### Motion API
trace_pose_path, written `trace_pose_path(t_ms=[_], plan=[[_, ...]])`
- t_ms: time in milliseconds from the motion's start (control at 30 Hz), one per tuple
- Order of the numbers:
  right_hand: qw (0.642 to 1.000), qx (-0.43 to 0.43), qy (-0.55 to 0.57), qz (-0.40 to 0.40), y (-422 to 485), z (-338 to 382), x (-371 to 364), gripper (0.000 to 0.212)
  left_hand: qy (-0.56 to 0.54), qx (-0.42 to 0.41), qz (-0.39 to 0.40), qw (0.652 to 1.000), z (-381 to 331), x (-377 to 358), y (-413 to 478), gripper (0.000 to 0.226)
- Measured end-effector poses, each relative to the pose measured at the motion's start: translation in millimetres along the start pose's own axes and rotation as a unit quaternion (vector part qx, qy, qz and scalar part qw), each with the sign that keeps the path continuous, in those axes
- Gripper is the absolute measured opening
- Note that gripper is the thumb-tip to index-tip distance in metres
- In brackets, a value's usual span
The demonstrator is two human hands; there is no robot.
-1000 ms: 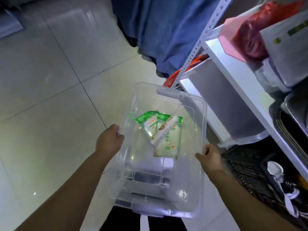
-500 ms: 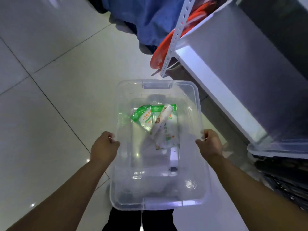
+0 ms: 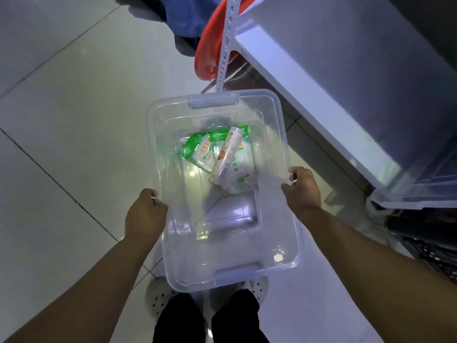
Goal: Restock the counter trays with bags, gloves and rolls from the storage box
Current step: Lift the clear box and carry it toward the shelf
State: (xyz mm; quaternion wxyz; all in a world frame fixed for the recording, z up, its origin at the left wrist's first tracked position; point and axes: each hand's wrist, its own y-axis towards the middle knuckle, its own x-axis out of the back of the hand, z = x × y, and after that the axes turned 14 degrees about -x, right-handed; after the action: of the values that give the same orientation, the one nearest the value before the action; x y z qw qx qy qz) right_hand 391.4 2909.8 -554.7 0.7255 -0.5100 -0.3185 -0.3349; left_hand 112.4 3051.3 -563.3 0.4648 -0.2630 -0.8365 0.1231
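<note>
Hands grip the clear plastic storage box (image 3: 222,243) by its two long sides: the left hand (image 3: 144,216) curls over the left rim and the right hand (image 3: 303,189) pinches the right rim a little farther along, both clamped on the plastic. Held level between them above the tiled floor (image 3: 74,120), the box hangs just in front of the person's shoes (image 3: 158,297), so a grip on opposite sides likely serves to keep it balanced and stop the loose contents sliding.

Little stock is left inside, all of it toward the far end: a flat green-and-white packet (image 3: 197,151), possibly gloves though the print is too small to be sure, and a slim white roll (image 3: 226,157) lying slantwise across it. The near half of the box looks bare.

To the right stands a white metal shelf (image 3: 309,78) with a perforated upright (image 3: 226,43), and a red basin (image 3: 210,53) leans behind that post. With so little remaining, restocking seems largely done, and the box may be headed back under or beside the shelf.
</note>
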Motion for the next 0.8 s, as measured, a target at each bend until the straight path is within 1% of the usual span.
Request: trace_pose_path(t_ms=[67, 167, 233, 333, 400, 500, 567, 633, 700, 733, 800], plan=[[1.0, 0.004, -0.012, 0.005, -10.4, 0.1, 9.6, 0.04, 0.016, -0.009, 0.006, 1.0, -9.1, 8.0, -5.6, 0.038], [0.999, 0.038, -0.021, -0.019, -36.1, -2.4, 33.7, 0.047, 0.082, -0.091, -0.02, 0.992, -38.2, 22.3, -22.1, 0.043], [0.996, 0.071, 0.015, -0.05, -58.8, -4.1, 57.4, 0.042, 0.086, -0.143, -0.02, 0.986, -64.8, 30.4, -36.4, 0.04], [0.983, 0.083, 0.103, -0.123, -94.4, -8.9, 102.6, 0.032, 0.045, -0.161, -0.009, 0.986, -106.2, 40.0, -57.2, 0.033], [0.96, 0.077, 0.171, -0.21, -115.0, -13.7, 137.5, 0.027, 0.023, -0.166, 0.001, 0.986, -133.2, 45.2, -67.6, 0.031], [0.904, 0.066, 0.22, -0.36, -131.7, -19.1, 188.6, 0.031, 0.017, -0.202, 0.019, 0.979, -172.9, 49.5, -81.2, 0.029], [0.865, 0.02, 0.283, -0.415, -133.1, -17.1, 214.6, 0.036, 0.008, -0.23, 0.032, 0.973, -195.8, 50.2, -90.0, 0.026], [0.834, -0.032, 0.341, -0.432, -127.5, -10.1, 233.0, 0.047, 0.001, -0.253, 0.037, 0.967, -213.8, 49.2, -97.8, 0.026], [0.827, -0.08, 0.38, -0.407, -117.5, 1.0, 246.1, 0.055, 0.003, -0.277, 0.045, 0.96, -227.8, 47.4, -104.2, 0.026], [0.827, -0.1, 0.395, -0.388, -112.1, 6.6, 251.9, 0.054, 0.001, -0.286, 0.049, 0.957, -233.5, 46.5, -106.4, 0.026], [0.822, -0.12, 0.42, -0.366, -102.9, 14.1, 259.3, 0.046, -0.012, -0.291, 0.055, 0.955, -242.0, 45.7, -109.7, 0.024]])
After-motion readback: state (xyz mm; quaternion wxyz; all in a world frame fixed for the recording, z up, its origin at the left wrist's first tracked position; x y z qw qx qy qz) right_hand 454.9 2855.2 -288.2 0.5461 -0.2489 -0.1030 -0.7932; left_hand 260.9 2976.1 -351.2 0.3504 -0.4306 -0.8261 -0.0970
